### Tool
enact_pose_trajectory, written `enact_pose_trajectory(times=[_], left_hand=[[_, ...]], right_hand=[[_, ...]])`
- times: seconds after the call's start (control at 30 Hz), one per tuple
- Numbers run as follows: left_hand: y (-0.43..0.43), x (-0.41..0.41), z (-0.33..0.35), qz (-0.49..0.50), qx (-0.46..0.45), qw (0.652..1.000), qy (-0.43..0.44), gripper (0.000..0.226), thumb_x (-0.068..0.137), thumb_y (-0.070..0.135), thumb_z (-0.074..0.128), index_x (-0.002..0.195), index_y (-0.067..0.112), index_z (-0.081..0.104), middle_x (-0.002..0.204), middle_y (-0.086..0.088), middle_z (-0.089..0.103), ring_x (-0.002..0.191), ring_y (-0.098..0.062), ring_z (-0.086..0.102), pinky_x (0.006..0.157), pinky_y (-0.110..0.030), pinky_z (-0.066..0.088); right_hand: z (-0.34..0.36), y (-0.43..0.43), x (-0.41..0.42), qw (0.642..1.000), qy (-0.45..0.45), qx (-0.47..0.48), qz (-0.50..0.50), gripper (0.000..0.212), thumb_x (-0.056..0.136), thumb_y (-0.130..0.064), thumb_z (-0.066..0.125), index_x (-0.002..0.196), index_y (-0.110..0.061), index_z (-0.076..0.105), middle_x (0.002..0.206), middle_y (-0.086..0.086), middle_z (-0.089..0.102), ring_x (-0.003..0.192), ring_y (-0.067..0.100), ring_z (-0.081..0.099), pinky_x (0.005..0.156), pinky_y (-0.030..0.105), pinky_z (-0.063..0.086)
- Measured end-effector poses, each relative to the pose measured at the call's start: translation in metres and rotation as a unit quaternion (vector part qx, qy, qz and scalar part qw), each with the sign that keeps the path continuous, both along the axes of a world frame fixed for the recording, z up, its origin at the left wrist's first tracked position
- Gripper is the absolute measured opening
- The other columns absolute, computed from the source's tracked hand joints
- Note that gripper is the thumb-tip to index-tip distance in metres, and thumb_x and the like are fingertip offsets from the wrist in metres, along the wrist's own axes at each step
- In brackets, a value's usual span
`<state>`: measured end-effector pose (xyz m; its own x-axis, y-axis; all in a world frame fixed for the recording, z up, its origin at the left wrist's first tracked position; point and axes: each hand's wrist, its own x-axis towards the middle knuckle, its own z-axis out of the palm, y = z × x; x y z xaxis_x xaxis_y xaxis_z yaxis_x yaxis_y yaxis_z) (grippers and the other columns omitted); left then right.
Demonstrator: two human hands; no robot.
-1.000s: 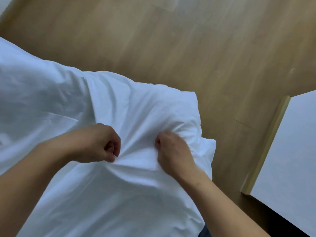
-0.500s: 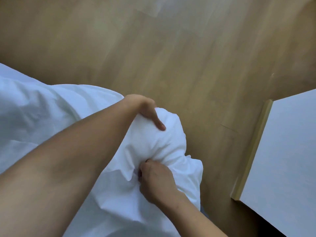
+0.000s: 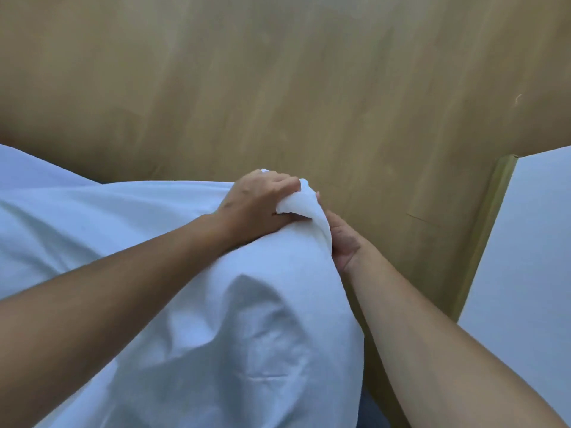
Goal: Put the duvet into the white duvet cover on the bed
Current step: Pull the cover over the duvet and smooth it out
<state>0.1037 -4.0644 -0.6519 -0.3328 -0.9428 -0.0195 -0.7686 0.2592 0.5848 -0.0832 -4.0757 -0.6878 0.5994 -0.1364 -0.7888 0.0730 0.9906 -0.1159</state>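
White duvet cover (image 3: 216,319) fills the near left and centre of the view, puffed up into a rounded mound with soft creases, and it stretches away to the left edge. Its far right corner (image 3: 304,200) is gathered into a brighter white bunch, raised above the wooden floor (image 3: 309,88).

The left hand (image 3: 256,205) reaches over the mound from the near left and lies on top of that corner. Its fingers (image 3: 284,182) are curled close together over the bunch and grip it.

The right hand (image 3: 344,242) comes in from the near right, just beside the left, with its palm against the right side of the same corner. Most of its fingers are hidden behind the fabric, so whether they clasp the cloth or only lie along it cannot be told.

No duvet can be told apart from the cover.

At the right stands a white panel (image 3: 525,273) with a pale wooden edge (image 3: 485,227), apart from the bedding.
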Motion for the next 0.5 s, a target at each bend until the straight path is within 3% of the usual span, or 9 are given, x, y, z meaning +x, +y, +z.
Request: enact_pose_trajectory(times=[0.07,0.1,0.2,0.23,0.27,0.33,0.4,0.43,0.5], left_hand=[[-0.002,0.019,-0.002,0.032,0.147,0.987,-0.047,0.068,0.069,0.072,0.063,0.107,0.015,0.061,0.102,-0.001,0.057,0.091,-0.027,0.054,0.078,-0.039,0.046],[-0.006,0.031,-0.002,0.045,0.278,0.956,-0.087,0.085,0.057,0.081,0.067,0.118,0.024,0.057,0.114,0.005,0.054,0.104,-0.023,0.052,0.09,-0.04,0.047],[-0.027,0.075,0.003,0.015,0.624,0.774,-0.101,0.115,0.031,0.085,0.082,0.13,0.033,0.057,0.124,0.012,0.066,0.111,-0.016,0.065,0.101,-0.041,0.052],[-0.036,0.084,0.004,0.005,0.684,0.726,-0.077,0.111,0.028,0.077,0.089,0.125,0.03,0.063,0.117,0.007,0.073,0.104,-0.02,0.072,0.095,-0.043,0.057],[-0.044,0.088,0.004,-0.01,0.706,0.704,-0.08,0.102,0.028,0.07,0.094,0.118,0.028,0.068,0.107,0.003,0.077,0.096,-0.022,0.075,0.087,-0.041,0.06],[-0.053,0.087,-0.002,-0.066,0.639,0.747,-0.17,0.072,0.041,0.066,0.094,0.097,0.026,0.073,0.089,0.007,0.077,0.081,-0.016,0.074,0.069,-0.028,0.058],[-0.056,0.077,-0.018,-0.083,0.505,0.839,-0.185,0.037,0.067,0.057,0.086,0.082,0.03,0.065,0.08,0.016,0.069,0.074,-0.007,0.066,0.059,-0.023,0.047],[-0.056,0.072,-0.026,-0.065,0.445,0.879,-0.159,0.03,0.077,0.053,0.081,0.078,0.03,0.06,0.078,0.016,0.064,0.074,-0.011,0.063,0.057,-0.025,0.042],[-0.055,0.065,-0.033,-0.004,0.364,0.923,-0.127,0.036,0.088,0.056,0.068,0.076,0.025,0.055,0.076,0.009,0.059,0.079,-0.024,0.06,0.058,-0.031,0.038]], right_hand=[[-0.002,-0.005,0.001,0.99,0.075,-0.079,0.087,0.024,0.087,-0.038,0.075,0.104,-0.021,0.076,0.105,0.006,0.076,0.095,0.022,0.072,0.078,0.037,0.056],[-0.009,-0.003,-0.001,0.969,0.17,-0.14,0.116,0.012,0.082,-0.032,0.077,0.087,-0.022,0.078,0.093,0.002,0.077,0.083,0.019,0.072,0.07,0.035,0.056],[-0.016,0.008,-0.002,0.877,0.344,-0.328,0.069,0.031,0.082,-0.019,0.065,0.055,-0.02,0.05,0.055,-0.016,0.049,0.052,0.009,0.042,0.048,0.021,0.035],[-0.015,0.01,0.001,0.856,0.366,-0.361,0.058,0.034,0.083,-0.017,0.06,0.055,-0.02,0.041,0.053,-0.016,0.039,0.052,0.009,0.033,0.046,0.021,0.029],[-0.015,0.013,0.005,0.837,0.394,-0.376,0.055,0.036,0.084,-0.016,0.058,0.054,-0.021,0.038,0.051,-0.016,0.035,0.053,0.01,0.03,0.045,0.022,0.026],[-0.012,0.012,0.008,0.833,0.428,-0.349,0.03,0.037,0.087,-0.022,0.06,0.054,-0.027,0.044,0.051,-0.017,0.04,0.059,0.014,0.036,0.043,0.021,0.03],[-0.001,0.01,0.006,0.91,0.352,-0.218,0.005,0.027,0.086,-0.052,0.071,0.075,-0.028,0.062,0.069,-0.017,0.064,0.069,0.017,0.059,0.053,0.017,0.047],[0.003,0.012,0.001,0.953,0.27,-0.137,0.033,0.044,0.077,-0.068,0.072,0.094,-0.028,0.069,0.088,-0.011,0.074,0.082,0.017,0.069,0.069,0.023,0.056],[0.009,0.025,-0.002,0.976,0.151,-0.072,0.139,0.074,0.064,-0.074,0.079,0.121,-0.027,0.066,0.113,-0.002,0.075,0.101,0.02,0.073,0.089,0.039,0.056]])
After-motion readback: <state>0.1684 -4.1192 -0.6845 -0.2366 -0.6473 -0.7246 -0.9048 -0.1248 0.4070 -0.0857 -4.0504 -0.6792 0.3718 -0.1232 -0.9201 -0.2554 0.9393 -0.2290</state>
